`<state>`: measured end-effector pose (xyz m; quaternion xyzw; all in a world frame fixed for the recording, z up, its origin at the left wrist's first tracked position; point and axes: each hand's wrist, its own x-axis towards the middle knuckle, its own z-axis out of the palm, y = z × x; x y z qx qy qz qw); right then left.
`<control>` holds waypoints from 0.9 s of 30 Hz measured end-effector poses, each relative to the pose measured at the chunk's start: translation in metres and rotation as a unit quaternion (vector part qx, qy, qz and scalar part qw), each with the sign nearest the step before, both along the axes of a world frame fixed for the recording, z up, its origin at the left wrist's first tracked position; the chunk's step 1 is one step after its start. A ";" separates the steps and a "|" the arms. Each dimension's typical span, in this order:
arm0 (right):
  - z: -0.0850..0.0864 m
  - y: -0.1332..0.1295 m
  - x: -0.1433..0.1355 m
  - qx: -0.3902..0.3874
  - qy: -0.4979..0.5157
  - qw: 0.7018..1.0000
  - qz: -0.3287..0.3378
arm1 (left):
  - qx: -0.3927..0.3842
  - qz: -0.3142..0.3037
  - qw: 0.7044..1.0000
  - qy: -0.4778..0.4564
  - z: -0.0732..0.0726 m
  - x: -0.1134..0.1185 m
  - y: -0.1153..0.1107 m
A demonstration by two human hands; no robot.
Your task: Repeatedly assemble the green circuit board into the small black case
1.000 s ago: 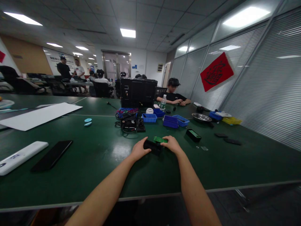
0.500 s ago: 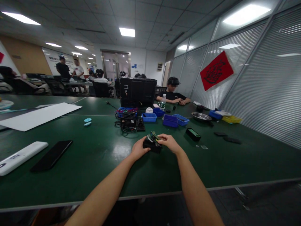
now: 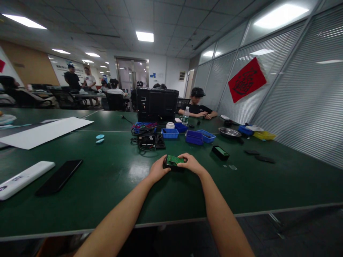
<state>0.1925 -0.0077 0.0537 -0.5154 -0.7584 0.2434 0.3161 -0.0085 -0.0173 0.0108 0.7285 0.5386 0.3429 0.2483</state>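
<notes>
A small black box (image 3: 174, 169) rests on the green table, with a green circuit board (image 3: 174, 159) lying over its open top. My left hand (image 3: 158, 169) grips the left end of the box between thumb and fingers. At the board's right end, my right hand (image 3: 191, 163) pinches the board between thumb and fingers. Whether the board sits inside the box or only on its rim cannot be made out. Another black box with a green top (image 3: 220, 152) stands to the right, near a small clear piece (image 3: 233, 167).
Beyond my hands are a tangle of cables and black devices (image 3: 147, 140), blue trays (image 3: 169, 133) and a monitor (image 3: 157, 104). A phone-like black slab (image 3: 59, 177) and a white bar (image 3: 25, 179) lie left. A person (image 3: 197, 105) sits at the far side.
The circuit board has tipped down from a steep tilt to nearly flat, its green face now showing. My right hand has shifted slightly with it; my left hand is almost unmoved.
</notes>
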 end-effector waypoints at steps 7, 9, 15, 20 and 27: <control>0.002 0.000 0.002 -0.020 0.004 1.000 -0.011 | -0.006 0.006 1.000 0.010 0.002 0.000 0.000; 0.000 0.000 0.002 -0.028 -0.008 1.000 -0.004 | 0.003 0.010 1.000 -0.001 0.001 0.000 0.000; -0.015 0.008 0.000 -0.028 -0.090 0.995 -0.013 | 0.031 0.034 0.998 -0.043 -0.004 -0.002 0.005; -0.023 0.016 0.009 0.005 -0.134 0.969 -0.206 | 0.030 0.028 0.998 -0.040 -0.008 -0.002 0.007; -0.024 0.021 0.018 -0.054 -0.149 0.949 -0.273 | 0.039 0.018 0.998 -0.036 -0.011 -0.002 0.008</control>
